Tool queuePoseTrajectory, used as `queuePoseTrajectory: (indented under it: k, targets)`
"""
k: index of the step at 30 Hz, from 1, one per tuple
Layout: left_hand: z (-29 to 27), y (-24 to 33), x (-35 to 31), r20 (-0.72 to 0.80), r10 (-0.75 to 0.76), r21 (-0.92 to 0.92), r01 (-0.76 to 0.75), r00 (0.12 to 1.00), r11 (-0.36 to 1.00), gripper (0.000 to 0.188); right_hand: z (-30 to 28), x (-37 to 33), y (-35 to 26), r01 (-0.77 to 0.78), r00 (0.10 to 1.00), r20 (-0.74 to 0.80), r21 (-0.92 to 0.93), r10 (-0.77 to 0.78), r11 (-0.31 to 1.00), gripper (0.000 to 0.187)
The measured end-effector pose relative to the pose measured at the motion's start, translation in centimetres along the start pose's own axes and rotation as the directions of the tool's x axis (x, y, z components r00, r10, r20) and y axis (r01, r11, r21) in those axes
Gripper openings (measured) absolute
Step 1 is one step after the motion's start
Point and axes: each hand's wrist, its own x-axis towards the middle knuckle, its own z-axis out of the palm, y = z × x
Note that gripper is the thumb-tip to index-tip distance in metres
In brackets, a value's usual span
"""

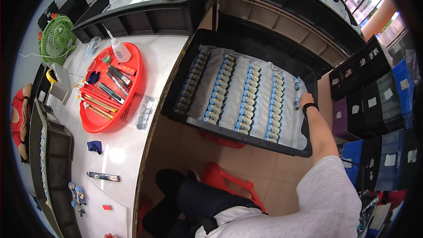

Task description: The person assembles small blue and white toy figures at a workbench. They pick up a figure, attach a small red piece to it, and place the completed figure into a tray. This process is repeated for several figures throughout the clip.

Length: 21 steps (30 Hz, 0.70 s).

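Observation:
At the right end of a black plastic crate (246, 139), my right hand (305, 99) reaches down with its fingers closed around a small blue figurine (297, 104), partly hidden by them. Another figurine (297, 81) lies just beyond it in the same short row. Several longer rows of small blue-and-cream figurines (249, 99) fill the crate, lying on a white cloth lining (233, 101). Only a sliver of what looks like my left hand (109, 236) shows at the lower edge, over the table; its fingers cannot be made out.
On the white table (123, 150) stand a red tray (136, 79) with brushes, pens and a squeeze bottle (120, 50), a dark pen (103, 176) and loose figurines (77, 194). A green fan (57, 37) stands behind. Stacked bins (374, 101) flank the right; a red stool (233, 180) sits below.

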Motion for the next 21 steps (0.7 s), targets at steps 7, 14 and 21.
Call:
queuePoseTrajectory:
  k: [7,14,21]
  targets:
    - [-0.3,-0.4,-0.4,-0.001,0.005,0.001,-0.005,1.000,1.000,0.020,-3.6,-1.2,-0.8,0.001,0.996,0.085,0.204,-0.019,0.979,0.009]
    - [-3.4,-3.9,0.8,0.004,0.006,0.032,-0.006,1.000,0.999,0.029,4.6,2.2,0.9,0.210,0.921,0.333,0.005,-0.200,0.978,0.028]
    - [-0.4,0.5,-1.1,-0.004,0.006,-0.028,-0.006,1.000,1.000,0.021,-2.4,-0.2,-6.1,0.067,0.872,0.400,0.475,-0.283,0.877,0.015]
